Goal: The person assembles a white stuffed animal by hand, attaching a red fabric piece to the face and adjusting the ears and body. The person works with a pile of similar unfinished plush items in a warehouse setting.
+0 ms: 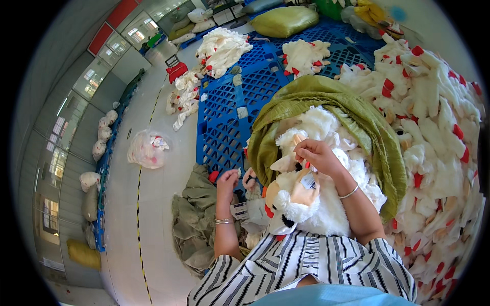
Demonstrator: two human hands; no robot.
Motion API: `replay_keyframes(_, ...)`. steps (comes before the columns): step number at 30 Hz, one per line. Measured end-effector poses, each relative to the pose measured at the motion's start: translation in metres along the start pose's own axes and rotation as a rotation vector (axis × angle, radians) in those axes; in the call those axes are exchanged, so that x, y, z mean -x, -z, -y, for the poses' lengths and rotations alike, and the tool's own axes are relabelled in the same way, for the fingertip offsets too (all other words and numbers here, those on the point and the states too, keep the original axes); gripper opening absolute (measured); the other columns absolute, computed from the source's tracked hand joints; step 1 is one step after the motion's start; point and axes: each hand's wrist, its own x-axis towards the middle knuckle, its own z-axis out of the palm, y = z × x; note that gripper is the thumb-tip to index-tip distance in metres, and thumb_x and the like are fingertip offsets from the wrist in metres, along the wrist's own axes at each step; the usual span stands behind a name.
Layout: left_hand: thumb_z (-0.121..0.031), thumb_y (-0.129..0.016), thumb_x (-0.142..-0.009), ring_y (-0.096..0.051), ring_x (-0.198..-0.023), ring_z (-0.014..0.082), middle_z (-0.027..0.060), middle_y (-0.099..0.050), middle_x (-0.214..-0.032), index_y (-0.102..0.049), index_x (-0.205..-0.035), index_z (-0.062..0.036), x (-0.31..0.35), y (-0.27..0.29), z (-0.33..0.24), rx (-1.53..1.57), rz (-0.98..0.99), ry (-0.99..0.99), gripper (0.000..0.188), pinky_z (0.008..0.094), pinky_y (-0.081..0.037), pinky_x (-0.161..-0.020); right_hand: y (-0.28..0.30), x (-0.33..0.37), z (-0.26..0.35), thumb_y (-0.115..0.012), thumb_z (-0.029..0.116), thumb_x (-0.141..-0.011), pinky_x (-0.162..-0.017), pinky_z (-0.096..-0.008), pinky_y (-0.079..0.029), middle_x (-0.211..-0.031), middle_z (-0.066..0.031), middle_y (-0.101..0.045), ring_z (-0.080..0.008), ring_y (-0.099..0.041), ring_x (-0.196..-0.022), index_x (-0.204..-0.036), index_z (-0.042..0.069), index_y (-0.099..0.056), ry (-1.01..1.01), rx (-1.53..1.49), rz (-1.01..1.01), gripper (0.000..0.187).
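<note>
A white plush animal (306, 217) with peach ears, a black nose and a white tag lies against my striped shirt. My right hand (317, 155) is closed in a pinch over the plush pile, at a peach fabric piece. Beneath it, an olive woven sack (367, 120) with its rim rolled down holds several white furry plush pieces (321, 122). Off to the left, my left hand (228, 179) is raised and closed; whatever its fingers hold, if anything, is hidden. A grey-green crumpled cloth sack (196, 219) lies beside that forearm.
Blue plastic pallets (217, 122) extend ahead, carrying more plush pieces (224, 48) and a full yellow-green sack (285, 21). A large heap of white and red plush skins (434, 168) rises at right. On the floor at left sit a clear bag (148, 149) and striped tape (139, 219).
</note>
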Motion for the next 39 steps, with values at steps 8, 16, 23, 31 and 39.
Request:
replay_keyframes(8, 0.0, -0.063, -0.089, -0.055, -0.069, 0.0059, 0.0003, -0.062, -0.079, -0.065, -0.088, 0.0003, 0.027, -0.117, -0.14, -0.298, 0.223, -0.483, 0.002, 0.0193, -0.045, -0.062, 0.011, 0.005, -0.003, -0.058, 0.016, -0.098, -0.073, -0.0243, -0.05, -0.084, -0.0014, -0.066, -0.0076, -0.06, -0.079, -0.098, -0.001, -0.064, 0.079, 0.057, -0.033, 0.018)
replay_keyframes(16, 0.005, -0.072, -0.078, -0.064, -0.076, 0.0156, 0.0061, -0.067, -0.086, -0.066, -0.087, -0.004, 0.06, -0.187, -0.177, -0.548, 0.511, -1.011, 0.014, 0.0248, -0.05, -0.066, 0.016, 0.023, 0.009, -0.059, 0.021, -0.097, -0.063, -0.0227, -0.046, -0.086, -0.0011, -0.067, -0.0068, -0.059, -0.077, -0.101, 0.001, -0.065, 0.131, -0.007, -0.026, 0.022)
replay_keyframes(23, 0.003, -0.077, -0.072, -0.062, -0.076, 0.0236, 0.0082, -0.062, -0.08, -0.054, -0.08, -0.005, 0.056, -0.205, -0.177, -0.663, 0.644, -1.202, 0.026, 0.0326, -0.051, -0.065, 0.019, 0.031, 0.016, -0.059, 0.013, -0.097, -0.077, -0.0249, -0.05, -0.091, -0.0036, -0.065, -0.0094, -0.059, -0.082, -0.105, -0.002, -0.063, 0.176, -0.102, 0.013, 0.017)
replay_keyframes(31, -0.001, -0.078, -0.07, -0.055, -0.068, 0.0235, 0.0046, -0.055, -0.07, -0.051, -0.075, -0.0071, 0.051, -0.215, -0.184, -0.865, 0.681, -1.211, 0.028, 0.0338, -0.046, -0.058, 0.016, 0.045, 0.029, -0.068, 0.006, -0.083, -0.07, -0.0286, -0.051, -0.088, -0.0062, -0.064, -0.0152, -0.062, -0.076, -0.1, 0.003, -0.064, 0.505, 0.35, -0.143, 0.018)
replay_keyframes(39, 0.001, -0.073, -0.075, -0.046, -0.062, 0.0176, 0.0045, -0.046, -0.067, -0.047, -0.072, -0.0039, 0.056, -0.22, -0.182, -0.921, 0.704, -0.958, 0.027, 0.03, -0.039, -0.056, 0.012, 0.047, 0.019, -0.073, 0.01, -0.078, -0.065, -0.033, -0.052, -0.084, -0.0086, -0.063, -0.0247, -0.064, -0.075, -0.092, 0.005, -0.065, 0.543, 0.569, -0.245, 0.018)
